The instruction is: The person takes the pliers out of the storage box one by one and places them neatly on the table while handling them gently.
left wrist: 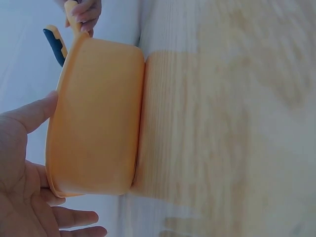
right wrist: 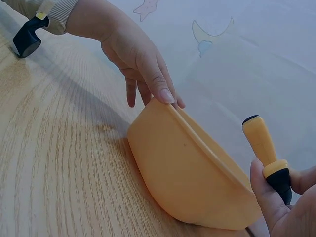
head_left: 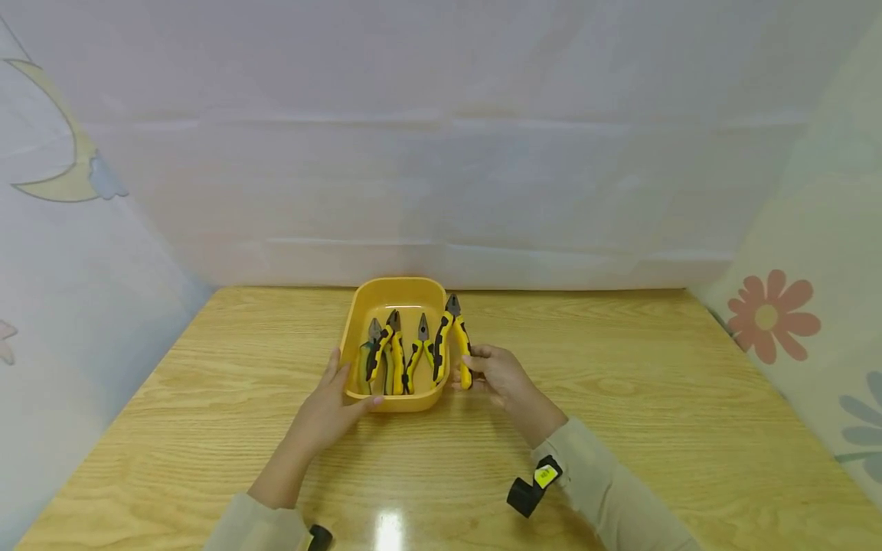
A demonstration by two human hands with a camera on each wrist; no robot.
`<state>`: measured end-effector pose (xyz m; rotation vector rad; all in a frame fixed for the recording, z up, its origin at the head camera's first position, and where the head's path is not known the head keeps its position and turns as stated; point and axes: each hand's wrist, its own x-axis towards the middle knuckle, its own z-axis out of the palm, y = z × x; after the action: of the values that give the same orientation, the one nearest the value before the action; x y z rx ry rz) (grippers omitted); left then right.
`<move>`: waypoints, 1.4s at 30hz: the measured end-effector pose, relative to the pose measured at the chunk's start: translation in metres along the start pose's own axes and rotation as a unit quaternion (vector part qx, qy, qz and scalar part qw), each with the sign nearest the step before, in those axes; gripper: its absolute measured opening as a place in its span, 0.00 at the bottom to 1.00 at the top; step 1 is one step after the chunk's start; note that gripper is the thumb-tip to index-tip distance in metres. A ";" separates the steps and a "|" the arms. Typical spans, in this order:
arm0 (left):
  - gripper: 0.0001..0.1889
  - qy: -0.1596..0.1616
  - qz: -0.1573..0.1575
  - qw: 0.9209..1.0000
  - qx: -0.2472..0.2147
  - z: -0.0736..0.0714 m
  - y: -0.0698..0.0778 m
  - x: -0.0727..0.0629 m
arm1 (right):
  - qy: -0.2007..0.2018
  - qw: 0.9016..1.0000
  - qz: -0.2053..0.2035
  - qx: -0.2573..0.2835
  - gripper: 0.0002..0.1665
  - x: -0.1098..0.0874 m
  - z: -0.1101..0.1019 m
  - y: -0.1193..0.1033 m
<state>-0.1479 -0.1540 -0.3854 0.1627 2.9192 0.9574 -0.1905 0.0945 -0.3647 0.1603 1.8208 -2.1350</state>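
My right hand holds a pair of pliers by one yellow-and-black handle, at the right rim of a yellow plastic bin. Those pliers stand with their dark jaws up and the handles spread, the other handle over the bin. In the right wrist view, thumb and fingers grip a handle. My left hand holds the bin's near left corner, thumb on the rim and other fingers along the side. Inside the bin lie several pliers, among them a pair with a pointed nose and a pair with green handles.
The bin stands on a light wooden table near its far edge. Behind it hangs a pale cloth backdrop. Black wrist cameras are strapped to both sleeves, the right one just above the tabletop.
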 end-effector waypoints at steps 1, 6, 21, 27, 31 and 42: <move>0.49 -0.001 -0.001 1.000 0.000 0.000 0.000 0.000 | 0.000 1.000 -0.001 0.000 0.22 0.000 -0.001 0.000; 0.49 -0.001 0.000 1.000 0.002 0.000 0.000 0.001 | 0.001 1.000 -0.004 0.001 0.22 0.001 -0.008 0.001; 0.49 0.001 0.007 1.000 0.004 0.000 0.000 0.002 | 0.003 1.000 0.009 -0.003 0.24 0.002 -0.018 0.004; 0.49 0.001 0.010 1.000 0.005 0.000 -0.001 0.003 | 0.008 1.000 0.012 -0.001 0.23 0.003 -0.022 0.006; 0.49 0.001 0.010 1.000 0.005 0.001 -0.001 0.003 | 0.013 1.000 0.013 0.005 0.23 0.003 -0.024 0.008; 0.49 0.000 0.004 1.000 0.005 0.001 -0.001 0.002 | 0.027 0.999 0.019 -0.001 0.22 0.008 -0.029 0.013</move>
<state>-0.1494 -0.1538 -0.3865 0.1759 2.9271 0.9431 -0.1973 0.1195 -0.3845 0.2527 1.8356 -2.1215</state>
